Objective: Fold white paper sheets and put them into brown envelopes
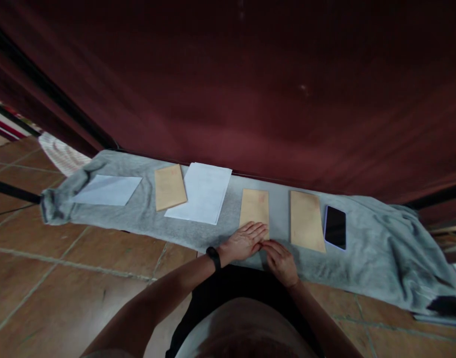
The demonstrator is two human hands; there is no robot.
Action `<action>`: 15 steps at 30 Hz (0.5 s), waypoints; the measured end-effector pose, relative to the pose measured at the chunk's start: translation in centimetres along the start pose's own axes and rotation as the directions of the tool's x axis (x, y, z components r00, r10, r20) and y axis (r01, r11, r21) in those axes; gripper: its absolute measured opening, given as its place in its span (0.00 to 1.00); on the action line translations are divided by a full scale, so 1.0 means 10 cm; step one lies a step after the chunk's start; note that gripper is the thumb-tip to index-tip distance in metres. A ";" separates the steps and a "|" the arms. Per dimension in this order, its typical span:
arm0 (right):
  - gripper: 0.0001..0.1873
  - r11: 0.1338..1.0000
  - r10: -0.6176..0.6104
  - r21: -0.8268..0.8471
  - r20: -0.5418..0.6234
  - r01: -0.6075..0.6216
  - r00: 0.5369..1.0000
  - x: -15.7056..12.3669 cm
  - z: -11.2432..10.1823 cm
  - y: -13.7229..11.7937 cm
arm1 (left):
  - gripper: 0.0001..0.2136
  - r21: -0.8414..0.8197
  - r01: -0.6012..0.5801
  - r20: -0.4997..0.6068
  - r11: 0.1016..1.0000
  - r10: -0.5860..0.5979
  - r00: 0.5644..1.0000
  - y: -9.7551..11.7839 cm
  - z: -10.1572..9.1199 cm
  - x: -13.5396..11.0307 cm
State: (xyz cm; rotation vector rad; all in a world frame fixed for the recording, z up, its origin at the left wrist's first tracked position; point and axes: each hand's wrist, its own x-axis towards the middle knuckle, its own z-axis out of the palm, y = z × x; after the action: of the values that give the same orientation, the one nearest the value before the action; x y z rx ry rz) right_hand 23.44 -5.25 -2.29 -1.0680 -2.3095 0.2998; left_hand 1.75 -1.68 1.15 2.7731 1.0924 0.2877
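The left hand (245, 241) lies flat with its fingers straight and close together, pressing on the near end of the middle brown envelope (254, 205). It has a black band (213, 258) on the wrist. The right hand (280, 261) is just beside it, fingers bent, with the tips at the near edge of the same envelope; I cannot tell if it is pinching the edge. This envelope lies flat on the grey cloth (145, 219), in the middle. Its long side points away from the person, toward the dark red wall (272, 99). I cannot tell what is inside it. To the right lies a second brown envelope (307, 221), pointing the same way, and right next to that a dark phone (335, 227). To the left is a stack of white paper (203, 193), then a tilted third brown envelope (170, 187), then a white sheet (107, 190) far left.
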 end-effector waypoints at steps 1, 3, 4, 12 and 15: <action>0.21 1.000 0.004 -0.004 -0.001 -0.004 1.000 0.00 0.00 0.00 | 0.25 0.001 -0.001 0.001 1.000 0.001 1.000 0.02 -0.01 -0.03; 0.21 1.000 0.009 -0.008 0.002 -0.009 1.000 0.00 0.01 0.00 | 0.26 0.003 0.006 0.003 1.000 -0.006 1.000 0.06 -0.01 -0.09; 0.22 1.000 0.010 -0.010 0.002 -0.010 1.000 0.00 0.01 0.00 | 0.26 0.003 0.011 0.002 1.000 -0.011 1.000 0.08 0.00 -0.11; 0.20 0.999 0.001 -0.032 -0.010 -0.001 1.000 -0.01 0.03 0.01 | 0.21 0.014 0.043 -0.057 0.999 -0.042 0.997 0.16 0.13 -0.17; 0.21 0.999 0.000 -0.032 0.003 0.000 1.000 -0.01 0.03 0.01 | 0.19 0.060 0.047 -0.072 0.997 -0.042 0.996 0.18 0.16 -0.17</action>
State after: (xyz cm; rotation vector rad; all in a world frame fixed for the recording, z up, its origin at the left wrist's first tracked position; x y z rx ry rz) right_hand 23.35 -5.29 -2.64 -1.0836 -2.3247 0.2651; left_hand 2.12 -4.26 -0.28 2.8076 1.1977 0.3552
